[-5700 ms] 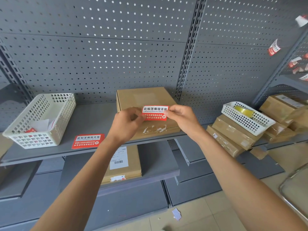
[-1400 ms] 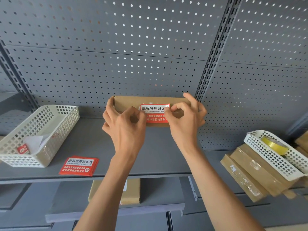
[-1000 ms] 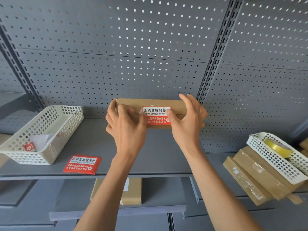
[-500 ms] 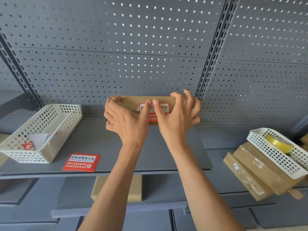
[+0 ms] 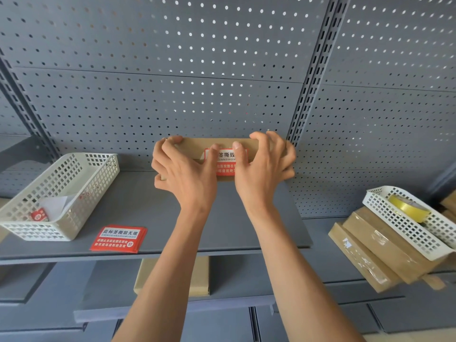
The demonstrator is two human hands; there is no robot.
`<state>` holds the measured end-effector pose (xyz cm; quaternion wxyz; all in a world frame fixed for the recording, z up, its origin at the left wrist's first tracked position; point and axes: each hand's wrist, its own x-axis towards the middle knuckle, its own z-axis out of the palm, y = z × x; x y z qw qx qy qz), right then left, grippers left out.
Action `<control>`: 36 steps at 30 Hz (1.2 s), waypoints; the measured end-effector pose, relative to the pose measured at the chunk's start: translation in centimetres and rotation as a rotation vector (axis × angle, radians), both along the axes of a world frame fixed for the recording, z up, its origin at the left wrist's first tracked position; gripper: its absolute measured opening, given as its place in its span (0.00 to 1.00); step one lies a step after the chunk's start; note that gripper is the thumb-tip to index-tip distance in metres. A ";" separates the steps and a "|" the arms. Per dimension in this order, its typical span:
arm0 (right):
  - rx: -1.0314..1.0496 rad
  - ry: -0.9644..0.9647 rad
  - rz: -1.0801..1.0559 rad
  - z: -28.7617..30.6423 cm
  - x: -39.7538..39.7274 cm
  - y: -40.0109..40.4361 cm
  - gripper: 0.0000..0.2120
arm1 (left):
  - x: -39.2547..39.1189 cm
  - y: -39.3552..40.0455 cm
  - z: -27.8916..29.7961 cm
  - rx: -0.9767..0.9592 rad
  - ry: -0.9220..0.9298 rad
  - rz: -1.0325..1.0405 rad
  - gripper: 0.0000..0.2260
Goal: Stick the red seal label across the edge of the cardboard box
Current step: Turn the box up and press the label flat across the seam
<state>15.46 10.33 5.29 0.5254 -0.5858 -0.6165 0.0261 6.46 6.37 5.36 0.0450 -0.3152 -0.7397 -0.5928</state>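
Your red seal label (image 5: 226, 162) lies on the near side of the cardboard box (image 5: 197, 146), wrapped over its front top edge, at the back of the grey shelf (image 5: 138, 208) against the pegboard wall (image 5: 172, 95). Between your thumbs you can read only part of it: the characters "签撕毁" on the white band, with the small letters "QIANSIHUI" beneath, and two white lines on the red that your hands cut short.

Your left hand (image 5: 183, 174) and right hand (image 5: 265, 169) both clasp the box, fingers curled over its top edge and thumbs pressed onto the label from either side. They hide both ends of the label and most of the box's front.

On the shelf's front left lies a small stack of spare labels (image 5: 118, 239); its top one reads "此标签撕毁无效" with "CIBIAOQIANSIHUIWUXIAO" below, and the two lower lines are too small to make out. Left of it stands a white basket (image 5: 74, 193) holding a white backing sheet (image 5: 55, 204) and a scrap of red label.

To your right, a second white basket (image 5: 407, 233) with a roll of yellow tape (image 5: 408, 208) rests tilted on a leaning pile of brown parcels (image 5: 370, 253). On the shelf below, another flat carton (image 5: 145, 275) shows behind your left forearm, mostly covered.
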 end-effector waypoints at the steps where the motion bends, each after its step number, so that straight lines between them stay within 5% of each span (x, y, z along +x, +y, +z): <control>1: -0.002 0.007 0.006 0.0 0.1 0.0 0.17 | -0.1 0.0 0.0 0.008 -0.013 -0.009 0.30; 22: 0.003 0.057 0.045 -0.2 1.2 0.4 0.07 | -0.6 -0.6 0.2 0.110 -0.163 -0.091 0.19; 29: -0.031 -0.091 0.007 -0.2 0.3 -0.6 0.27 | 0.2 -0.4 0.1 -0.014 -0.004 -0.025 0.35; 36: -0.022 -0.077 0.004 -0.6 0.8 0.0 0.16 | -0.1 -0.6 -0.4 0.006 0.028 -0.045 0.25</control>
